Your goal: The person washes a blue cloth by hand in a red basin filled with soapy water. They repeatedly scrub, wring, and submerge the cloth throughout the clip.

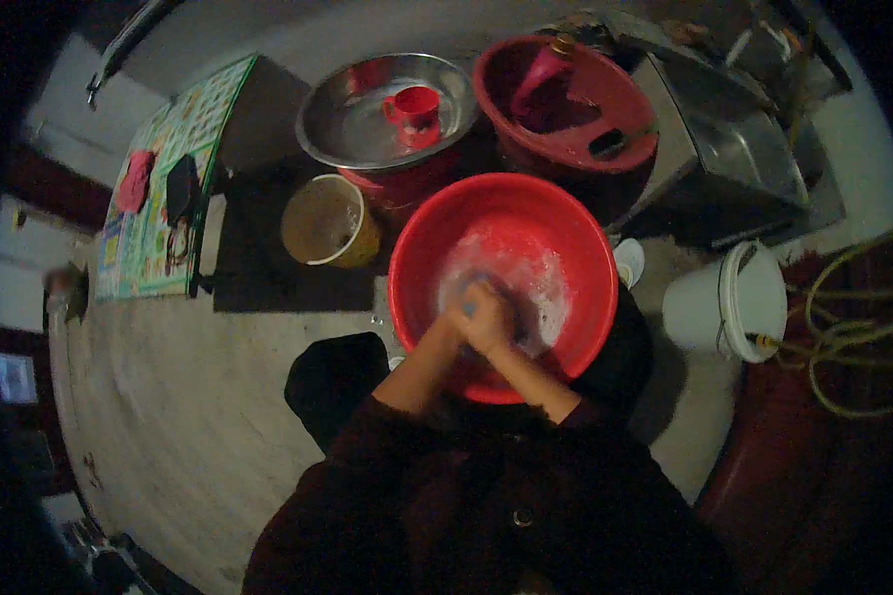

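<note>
A round red plastic basin stands before me, with whitish suds in it. Inside the basin my left hand and my right hand are pressed together, left of the suds' brightest patch. Something small and bluish-grey shows between the hands, blurred; I cannot tell what it is. The fingers of my left hand are mostly hidden behind the right one. My right hand is curled, its fingers blurred.
Beyond the basin are a steel bowl with a red plastic mug, and a dark red tub. A bucket of brownish liquid stands at the left. To the right are a white bucket, a coiled hose and a metal sink.
</note>
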Demonstrator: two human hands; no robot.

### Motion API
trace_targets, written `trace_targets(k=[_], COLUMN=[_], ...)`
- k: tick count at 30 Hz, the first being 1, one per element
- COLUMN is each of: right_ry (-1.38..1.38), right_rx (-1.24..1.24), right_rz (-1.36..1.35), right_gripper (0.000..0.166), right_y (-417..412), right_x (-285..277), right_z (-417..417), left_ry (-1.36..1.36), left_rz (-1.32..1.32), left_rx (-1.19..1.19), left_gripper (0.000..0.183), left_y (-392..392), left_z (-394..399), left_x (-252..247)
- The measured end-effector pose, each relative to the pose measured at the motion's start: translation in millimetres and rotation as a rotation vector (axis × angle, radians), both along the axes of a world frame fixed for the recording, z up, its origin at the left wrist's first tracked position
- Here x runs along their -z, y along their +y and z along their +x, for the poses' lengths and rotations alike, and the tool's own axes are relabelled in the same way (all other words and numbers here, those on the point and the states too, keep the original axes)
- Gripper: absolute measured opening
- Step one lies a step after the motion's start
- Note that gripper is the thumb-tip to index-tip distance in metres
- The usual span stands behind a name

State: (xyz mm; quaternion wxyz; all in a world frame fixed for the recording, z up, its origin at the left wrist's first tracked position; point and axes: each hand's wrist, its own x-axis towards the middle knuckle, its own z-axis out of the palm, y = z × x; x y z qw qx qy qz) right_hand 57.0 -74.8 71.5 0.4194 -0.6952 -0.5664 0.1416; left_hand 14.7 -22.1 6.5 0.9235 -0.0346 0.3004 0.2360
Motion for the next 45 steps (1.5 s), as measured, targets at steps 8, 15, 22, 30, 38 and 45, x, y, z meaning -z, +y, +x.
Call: trace_targets(k=[8,15,22,30,38,45], right_ry=[-0.333,-0.499,-0.335,-0.396,0.008,0.133], right_rx=[0.087,0.075,-0.076,-0.187,0.159,-0.026], right_rz=[-0.337,-0.294,-0.348,-0.709,-0.357,-0.099], right_gripper=[0.02,0.046,0.028,0.028,0.031,0.022], right_y=[46.8,33.4,26.2,31.5,26.8,12.4], right_x=[10.5,60.8,48.7,29.9,146.7,-6.3], right_z=[95.9,93.7,116.1,120.8,70.6,-9.7], left_ry=[0.604,1.557,1.513,1.221,0.507,0.497], left_rz=[0.723,2.086,2.178,1.739,1.046,0.389], left_rx=[0.199,0.34,0.803,1.225,0.101,-0.003], left_gripper=[0.028,0.024,0.018,0.051,0.024,0.023], left_y=[33.8,17.5,18.0,39.7,22.1,9.1], left_z=[-30.0,-34.9,-52.8,-46.4,-12.9,-21.9], left_x=[-11.1,-5.8,-56.2,-25.2,32.8,39.3])
